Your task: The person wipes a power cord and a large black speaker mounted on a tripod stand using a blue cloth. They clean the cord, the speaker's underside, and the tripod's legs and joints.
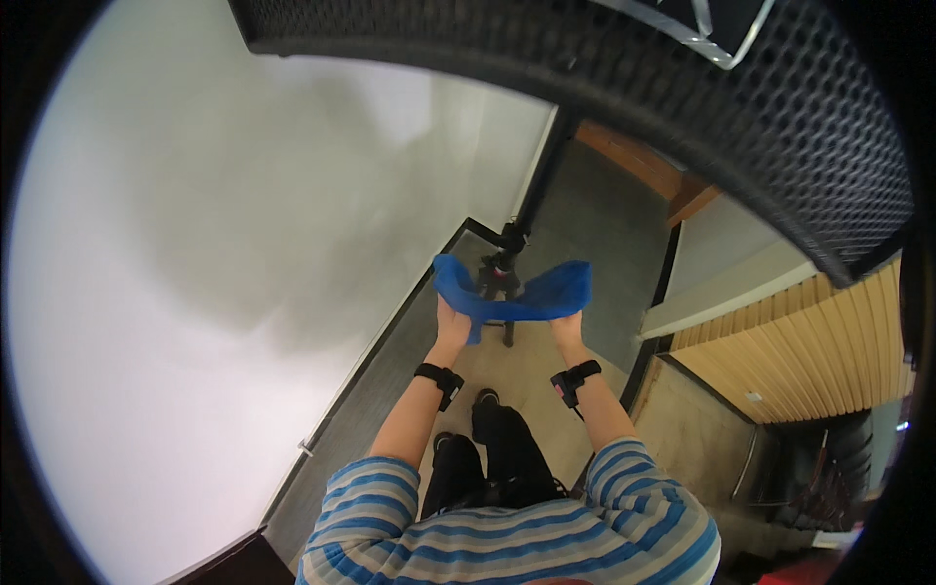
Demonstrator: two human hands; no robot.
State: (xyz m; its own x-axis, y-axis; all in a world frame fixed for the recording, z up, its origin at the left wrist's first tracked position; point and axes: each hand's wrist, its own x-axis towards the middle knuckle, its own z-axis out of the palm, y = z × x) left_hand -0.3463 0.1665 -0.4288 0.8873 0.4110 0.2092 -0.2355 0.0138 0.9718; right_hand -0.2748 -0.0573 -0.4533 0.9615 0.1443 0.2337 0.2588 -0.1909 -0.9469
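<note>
A blue cloth (pixel 558 289) hangs stretched between my two hands, its middle sagging and its ends raised. My left hand (pixel 453 323) grips its left part, where a short flap dangles beside the palm. My right hand (pixel 566 328) holds the other end; its fingers are mostly hidden by the fabric. Beyond the cloth stands a black stand (pixel 515 238) with a pole, its lower part partly covered by the cloth. Above it looms a large black loudspeaker (pixel 790 139) with a perforated grille, apart from both hands.
A pale wall (pixel 219 219) with smudgy shading runs along the left. Wooden slat panelling (pixel 797 358) and dark chairs (pixel 826 468) are at the right. An orange-brown wooden piece (pixel 636 161) lies beyond the pole. Black straps with small devices circle both wrists.
</note>
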